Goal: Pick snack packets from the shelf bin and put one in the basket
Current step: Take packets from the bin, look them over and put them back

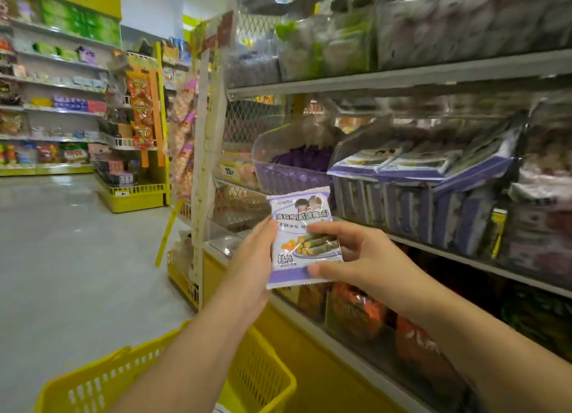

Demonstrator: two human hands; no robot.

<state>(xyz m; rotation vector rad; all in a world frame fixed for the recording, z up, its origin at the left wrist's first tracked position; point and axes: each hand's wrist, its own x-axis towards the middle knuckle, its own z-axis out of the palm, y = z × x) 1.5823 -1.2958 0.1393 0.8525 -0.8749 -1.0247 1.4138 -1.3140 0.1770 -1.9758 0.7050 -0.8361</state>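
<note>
Picking done, placing not yet. Holding one snack packet (pixel 301 239) up in front of the shelf, well above the basket (pixel 123 378) and apart from it. Gripped from both sides: left hand (pixel 250 258) along the packet's left edge, fingers tucked behind the wrapper, thumb hidden; right hand (pixel 356 255) pinching the lower right part, thumb on the front near the bottom seam, fingertips laid across the printed picture. Neither hand free, neither clenched on nothing. Turned printed side toward the camera, upright with a slight tilt, seemingly for reading or checking. Cannot rule out a second packet behind the first; only one face visible.

To the right and a little higher, the shelf bin (pixel 418 202): clear-fronted, packed with matching purple-and-white packets, some lying flat on top, others standing on edge below. Packet out of the bin and not touching it.

Below, at the lower left, the yellow plastic basket, open top upward, partly hidden behind the left forearm; no purple packet in the visible part. Judging by that, roughly halfway through.

Left to do: bring the packet down and leftward past the forearm, then let go over the basket opening. Probably easiest with one hand releasing first and the other carrying the packet down alone.
</note>
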